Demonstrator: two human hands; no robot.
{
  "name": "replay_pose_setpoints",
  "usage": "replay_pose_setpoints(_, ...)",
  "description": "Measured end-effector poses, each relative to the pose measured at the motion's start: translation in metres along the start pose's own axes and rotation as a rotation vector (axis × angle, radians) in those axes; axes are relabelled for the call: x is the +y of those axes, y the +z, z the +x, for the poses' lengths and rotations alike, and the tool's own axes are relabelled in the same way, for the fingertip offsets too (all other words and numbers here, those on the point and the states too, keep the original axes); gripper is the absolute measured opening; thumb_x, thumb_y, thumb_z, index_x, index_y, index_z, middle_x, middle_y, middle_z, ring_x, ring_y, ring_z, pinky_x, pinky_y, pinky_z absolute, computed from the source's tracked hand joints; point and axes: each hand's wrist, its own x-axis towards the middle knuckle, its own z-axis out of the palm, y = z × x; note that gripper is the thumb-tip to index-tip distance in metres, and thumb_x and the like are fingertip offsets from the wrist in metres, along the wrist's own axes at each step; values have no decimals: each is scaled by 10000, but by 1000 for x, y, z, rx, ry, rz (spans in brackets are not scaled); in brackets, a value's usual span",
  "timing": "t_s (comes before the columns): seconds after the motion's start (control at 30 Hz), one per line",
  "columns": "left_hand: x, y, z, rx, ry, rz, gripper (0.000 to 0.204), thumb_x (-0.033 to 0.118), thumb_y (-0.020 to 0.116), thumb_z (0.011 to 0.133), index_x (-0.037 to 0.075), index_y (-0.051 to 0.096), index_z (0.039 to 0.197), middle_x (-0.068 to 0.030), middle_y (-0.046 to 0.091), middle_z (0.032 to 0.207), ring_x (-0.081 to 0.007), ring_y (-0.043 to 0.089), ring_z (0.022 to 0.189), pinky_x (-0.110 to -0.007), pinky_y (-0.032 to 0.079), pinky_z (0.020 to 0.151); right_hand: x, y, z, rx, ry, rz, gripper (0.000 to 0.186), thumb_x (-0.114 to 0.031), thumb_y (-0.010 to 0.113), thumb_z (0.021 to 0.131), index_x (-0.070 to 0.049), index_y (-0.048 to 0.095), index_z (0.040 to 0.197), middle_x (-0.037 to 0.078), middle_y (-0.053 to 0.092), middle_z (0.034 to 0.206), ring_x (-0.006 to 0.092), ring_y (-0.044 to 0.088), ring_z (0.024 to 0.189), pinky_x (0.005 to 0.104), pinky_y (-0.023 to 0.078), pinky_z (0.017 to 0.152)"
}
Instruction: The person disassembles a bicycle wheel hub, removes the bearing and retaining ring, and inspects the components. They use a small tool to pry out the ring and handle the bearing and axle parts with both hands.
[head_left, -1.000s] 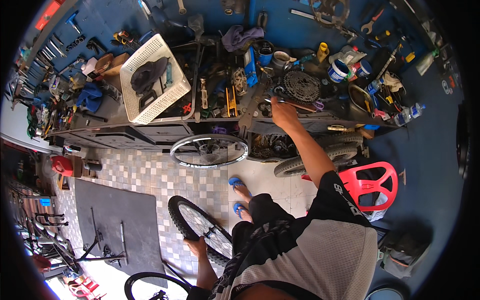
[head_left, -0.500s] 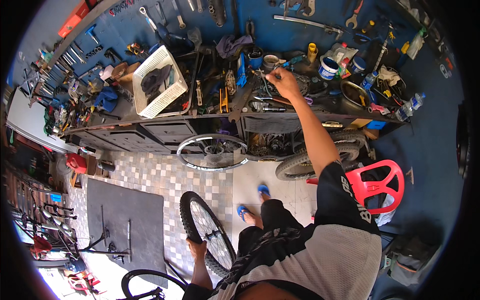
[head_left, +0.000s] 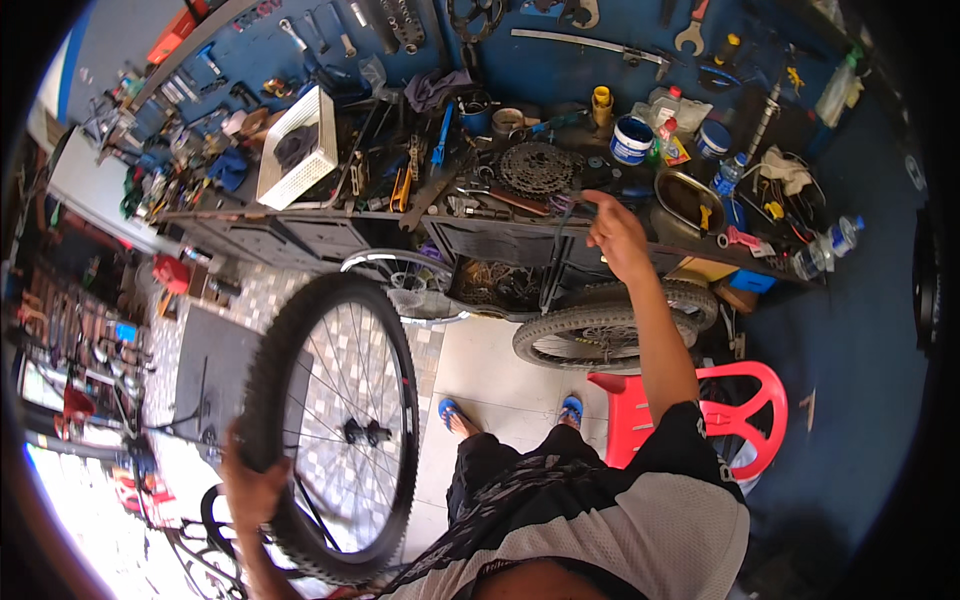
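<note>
My left hand (head_left: pixel 255 485) is closed round the knobbly black tyre of a bicycle wheel (head_left: pixel 262 375). The wheel stands raised at my left, its spokes and hub in plain sight. My right hand (head_left: pixel 617 238) is in front of the workbench edge, fingers pinched on a thin, dark grey-blue strip (head_left: pixel 565 218) that hangs down from the fingertips; its exact kind is too small to tell. Behind that hand a bicycle cassette (head_left: pixel 540 168) lies on the bench. An oval metal pan (head_left: pixel 688 203) sits to the right of it.
The cluttered workbench (head_left: pixel 470 222) carries a white plastic basket (head_left: pixel 322 150), an adjustable wrench (head_left: pixel 425 203) and a blue-and-white tub (head_left: pixel 631 140). More tyred wheels (head_left: pixel 580 335) lean below it. A red plastic chair (head_left: pixel 745 415) stands at my right, a dark mat (head_left: pixel 215 370) at left.
My left hand has lifted the wheel higher and nearer. My right hand has drawn back from over the bench toward its front edge, with the thin strip. My feet have moved apart.
</note>
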Motion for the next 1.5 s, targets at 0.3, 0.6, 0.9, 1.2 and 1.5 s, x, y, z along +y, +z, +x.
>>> replay_pose_setpoints(0.3, 147, -211, -117, 336, 554, 215, 1281, 768, 795, 816, -11, 289, 1697, -215, 411, 1688, -356, 415, 1553, -470, 334, 1276, 33, -193, -73, 41, 205, -169, 354, -403, 545, 1167, -88, 701, 1209, -42, 588, 903, 116, 597, 944, 312, 482, 954)
replay_pose_setpoints(0.6, 160, -231, -25, 361, 925, 106, 1138, 668, 759, 909, -34, 312, 1685, -222, 402, 1689, -338, 403, 1562, -450, 273, 1292, -30, -175, -78, -159, -53, 339, 346, -385, 563, 1132, -64, 678, 1192, 93, 681, 1404, 296, 475, 1536, 542, 382, 1210)
replay_pose_setpoints(0.9, 298, -102, -2, 273, 675, -349, 868, 415, 714, 938, -65, 429, 1603, -197, 529, 1573, -281, 512, 1462, -380, 298, 1262, -86, -88, -118, -458, -129, 166, 423, -429, 534, 1136, -27, 660, 1095, 91, 637, 1368, 330, 624, 1253, 509, 474, 1093)
replay_pose_setpoints(1.2, 300, -122, 5, 321, 1091, 239, 793, 416, 785, 973, 74, 474, 1618, -294, 469, 1634, -444, 588, 1419, -509, 527, 1169, -169, 59, -141, -248, -808, -1214, 207, -248, 799, 907, -52, 739, 939, 91, 675, 1119, 315, 619, 1037, 433, 468, 872)
replay_pose_setpoints(1.5, 309, -131, 11, 224, 1436, 526, 1008, 532, 882, 858, 61, 433, 1628, -371, 376, 1655, -536, 520, 1454, -577, 526, 1166, -160, 107, -117, -284, -863, -1428, 216, -281, 760, 907, -68, 786, 894, 96, 674, 965, 297, 599, 972, 452, 456, 820)
